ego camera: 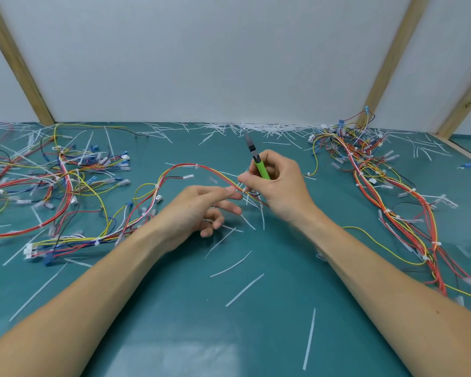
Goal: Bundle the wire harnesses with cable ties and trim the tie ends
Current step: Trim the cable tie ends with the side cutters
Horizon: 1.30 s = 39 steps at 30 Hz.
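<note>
Centrally on the worktop (229,336), the wire harness (201,170) runs left to right, passing between both hands – the left hand (199,210) pinches it with thumb and forefinger, other fingers loosely curled; the right hand (278,183), just beside, grips green cutters (257,159), blades pointing toward the far edge, away from the tie

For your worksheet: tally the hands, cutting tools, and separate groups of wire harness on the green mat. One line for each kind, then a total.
Hands: 2, left hand and right hand
Cutters: 1, green-handled cutters
Harness groups: 3, left pile, middle harness, right pile
Total: 6
</note>
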Each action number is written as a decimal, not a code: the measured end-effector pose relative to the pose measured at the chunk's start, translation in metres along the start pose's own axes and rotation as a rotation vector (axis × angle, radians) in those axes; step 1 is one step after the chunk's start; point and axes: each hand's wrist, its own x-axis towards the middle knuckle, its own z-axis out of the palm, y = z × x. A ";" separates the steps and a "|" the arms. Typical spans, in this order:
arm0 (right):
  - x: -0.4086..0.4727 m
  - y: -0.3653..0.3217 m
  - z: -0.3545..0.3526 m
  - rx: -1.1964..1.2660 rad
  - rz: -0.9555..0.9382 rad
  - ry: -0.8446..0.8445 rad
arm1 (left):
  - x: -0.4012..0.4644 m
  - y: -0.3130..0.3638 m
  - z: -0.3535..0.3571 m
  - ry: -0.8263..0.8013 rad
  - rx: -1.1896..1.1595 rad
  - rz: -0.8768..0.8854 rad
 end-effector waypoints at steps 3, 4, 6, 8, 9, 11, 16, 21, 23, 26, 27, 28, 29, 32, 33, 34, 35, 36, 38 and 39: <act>-0.004 0.000 0.007 0.007 -0.040 -0.066 | 0.002 0.000 -0.003 0.034 -0.042 0.030; -0.005 0.000 0.008 0.002 -0.053 -0.082 | 0.002 -0.001 -0.004 0.026 -0.059 0.033; -0.005 0.000 0.009 -0.003 -0.071 -0.105 | 0.003 -0.001 -0.003 0.016 -0.128 0.038; -0.006 -0.001 0.008 0.000 -0.070 -0.116 | 0.002 -0.002 -0.003 0.032 -0.188 0.034; -0.006 -0.001 0.007 -0.003 -0.068 -0.120 | 0.002 -0.001 -0.002 0.044 -0.182 0.042; -0.008 -0.001 0.008 -0.010 -0.064 -0.118 | 0.000 -0.001 0.000 0.093 -0.125 0.078; -0.009 -0.001 0.005 -0.059 -0.090 0.076 | 0.000 0.004 -0.002 0.334 -0.159 0.163; -0.005 -0.002 -0.004 -0.218 -0.130 0.174 | 0.000 0.004 -0.014 0.427 -0.231 0.205; -0.005 0.000 -0.006 -0.343 -0.148 0.160 | 0.001 0.003 -0.015 0.440 -0.242 0.214; -0.005 0.002 -0.007 -0.457 -0.160 0.094 | 0.002 0.002 -0.015 0.474 -0.266 0.225; -0.005 0.003 -0.008 -0.483 -0.174 0.067 | 0.003 0.002 -0.016 0.482 -0.278 0.226; -0.004 0.003 -0.008 -0.506 -0.193 0.036 | 0.003 0.002 -0.016 0.485 -0.289 0.225; -0.005 0.003 -0.008 -0.523 -0.212 0.004 | 0.002 0.002 -0.016 0.485 -0.295 0.224; -0.007 0.003 -0.007 -0.545 -0.254 -0.063 | 0.002 0.002 -0.016 0.487 -0.272 0.221; -0.007 0.003 -0.006 -0.561 -0.258 -0.066 | 0.002 0.002 -0.016 0.493 -0.260 0.222; -0.008 0.002 -0.006 -0.589 -0.262 -0.059 | 0.002 0.002 -0.016 0.500 -0.253 0.225; -0.008 0.002 -0.006 -0.621 -0.268 -0.049 | 0.002 0.002 -0.016 0.506 -0.250 0.227; -0.007 0.002 -0.006 -0.649 -0.277 -0.040 | 0.002 0.002 -0.016 0.511 -0.252 0.229; -0.007 0.003 -0.006 -0.690 -0.287 -0.032 | 0.002 0.003 -0.016 0.514 -0.260 0.231; -0.007 0.003 -0.006 -0.712 -0.287 -0.029 | 0.002 0.003 -0.016 0.512 -0.263 0.232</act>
